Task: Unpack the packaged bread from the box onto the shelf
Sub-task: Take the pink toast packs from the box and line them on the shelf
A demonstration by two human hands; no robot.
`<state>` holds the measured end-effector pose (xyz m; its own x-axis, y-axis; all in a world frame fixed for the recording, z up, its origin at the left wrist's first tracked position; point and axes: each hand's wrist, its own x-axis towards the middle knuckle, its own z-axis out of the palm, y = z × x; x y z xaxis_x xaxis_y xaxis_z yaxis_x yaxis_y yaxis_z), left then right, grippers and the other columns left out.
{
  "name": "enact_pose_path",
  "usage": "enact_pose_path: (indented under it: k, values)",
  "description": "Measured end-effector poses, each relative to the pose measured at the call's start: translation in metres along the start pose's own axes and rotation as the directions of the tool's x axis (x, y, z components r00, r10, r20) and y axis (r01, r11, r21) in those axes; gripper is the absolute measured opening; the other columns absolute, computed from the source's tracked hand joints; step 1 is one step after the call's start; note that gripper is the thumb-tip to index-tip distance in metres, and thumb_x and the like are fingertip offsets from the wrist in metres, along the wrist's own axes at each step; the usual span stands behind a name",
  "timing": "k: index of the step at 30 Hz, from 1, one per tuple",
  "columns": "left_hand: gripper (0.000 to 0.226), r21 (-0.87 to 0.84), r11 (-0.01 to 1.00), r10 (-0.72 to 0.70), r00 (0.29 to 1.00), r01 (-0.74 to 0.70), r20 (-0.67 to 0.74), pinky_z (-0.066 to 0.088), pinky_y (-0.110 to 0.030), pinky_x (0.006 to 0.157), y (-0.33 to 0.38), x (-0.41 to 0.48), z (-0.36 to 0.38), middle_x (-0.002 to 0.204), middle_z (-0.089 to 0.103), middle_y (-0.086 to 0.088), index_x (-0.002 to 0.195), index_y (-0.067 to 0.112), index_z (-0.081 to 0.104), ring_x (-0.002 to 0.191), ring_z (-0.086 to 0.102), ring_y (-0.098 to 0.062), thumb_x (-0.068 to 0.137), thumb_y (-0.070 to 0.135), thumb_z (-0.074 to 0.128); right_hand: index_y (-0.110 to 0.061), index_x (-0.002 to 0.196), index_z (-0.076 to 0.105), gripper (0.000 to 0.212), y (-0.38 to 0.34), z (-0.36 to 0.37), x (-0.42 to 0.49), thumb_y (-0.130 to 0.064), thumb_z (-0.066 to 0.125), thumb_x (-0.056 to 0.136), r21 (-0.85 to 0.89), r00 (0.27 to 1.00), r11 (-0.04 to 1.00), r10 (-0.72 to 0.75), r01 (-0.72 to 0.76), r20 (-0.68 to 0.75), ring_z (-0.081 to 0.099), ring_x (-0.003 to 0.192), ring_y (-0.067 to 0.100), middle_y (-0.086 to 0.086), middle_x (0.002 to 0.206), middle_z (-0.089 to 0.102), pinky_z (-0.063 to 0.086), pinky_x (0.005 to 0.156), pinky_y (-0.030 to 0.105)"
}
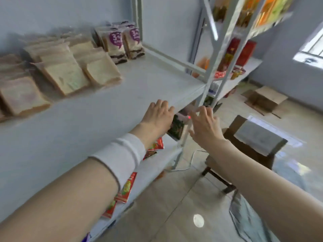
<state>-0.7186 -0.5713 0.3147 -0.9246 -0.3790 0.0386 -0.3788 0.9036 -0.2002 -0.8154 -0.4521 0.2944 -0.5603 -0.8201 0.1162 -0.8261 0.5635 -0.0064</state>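
Note:
Several packaged bread loaves lie in rows on the white shelf at the upper left, with purple-labelled packs standing behind them. My left hand hovers over the shelf's front edge, empty, fingers slightly spread. My right hand is just off the shelf corner, empty with fingers apart. The open cardboard box sits on a low stool to the right, below my right hand.
Red snack packets line the lower shelf. A second rack with colourful goods stands at the right. An empty carton lies on the tiled floor beyond. A shelf post rises at the corner.

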Motion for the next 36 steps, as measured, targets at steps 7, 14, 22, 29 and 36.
enact_pose_path:
  k: [7, 14, 22, 29, 36]
  values:
    - [0.042, -0.048, 0.975, 0.221, 0.959, -0.216, 0.176, 0.035, -0.042, 0.099, 0.226, 0.095, 0.038, 0.132, 0.041, -0.017, 0.127, 0.008, 0.038, 0.123, 0.038, -0.034, 0.089, 0.017, 0.052, -0.017, 0.126, 0.039, 0.045, 0.231, 0.063, -0.109, -0.025, 0.057, 0.086, -0.082, 0.879, 0.910, 0.414, -0.406, 0.237, 0.037, 0.118, 0.031, 0.012, 0.129, 0.037, 0.042, 0.091, 0.043]
    - [0.046, -0.132, 0.931, 0.364, 0.868, -0.340, 0.338, 0.038, -0.040, 0.098, 0.350, 0.173, 0.101, 0.128, 0.045, -0.016, 0.125, 0.008, 0.039, 0.119, 0.043, -0.032, 0.087, 0.027, 0.058, -0.013, 0.122, 0.040, 0.041, 0.370, 0.129, -0.140, -0.022, 0.057, 0.085, -0.126, 0.669, 0.760, 0.628, -0.638, 0.398, 0.037, 0.121, 0.032, 0.013, 0.128, 0.040, 0.043, 0.090, 0.044]
    - [0.043, -0.284, 0.902, 0.426, 0.775, -0.325, 0.467, 0.041, -0.037, 0.096, 0.435, 0.319, 0.215, 0.127, 0.048, -0.015, 0.124, 0.009, 0.041, 0.117, 0.046, -0.030, 0.089, 0.028, 0.057, -0.012, 0.122, 0.039, 0.040, 0.461, 0.253, -0.068, -0.029, 0.055, 0.089, -0.096, 0.479, 0.629, 0.673, -0.771, 0.563, 0.040, 0.115, 0.029, 0.012, 0.125, 0.040, 0.045, 0.088, 0.040]
    - [0.044, -0.408, 0.912, 0.326, 0.647, -0.025, 0.689, 0.039, -0.039, 0.100, 0.485, 0.395, 0.337, 0.128, 0.045, -0.013, 0.124, 0.011, 0.041, 0.121, 0.043, -0.030, 0.089, 0.031, 0.058, -0.004, 0.127, 0.038, 0.051, 0.520, 0.380, -0.019, -0.030, 0.059, 0.088, 0.021, 0.246, 0.338, 0.640, -0.941, 0.728, 0.041, 0.122, 0.032, 0.017, 0.128, 0.041, 0.037, 0.099, 0.036]
    - [0.074, -0.313, 0.876, 0.138, 0.431, 0.367, 0.892, 0.030, -0.038, 0.109, 0.548, 0.436, 0.518, 0.147, 0.027, -0.021, 0.145, 0.003, 0.013, 0.134, 0.033, -0.035, 0.089, 0.029, 0.056, 0.004, 0.131, 0.040, 0.056, 0.556, 0.573, -0.012, -0.036, 0.048, 0.093, -0.144, -0.075, 0.110, 0.474, -0.983, 0.877, 0.048, 0.118, 0.031, 0.020, 0.130, 0.046, 0.039, 0.095, 0.031]
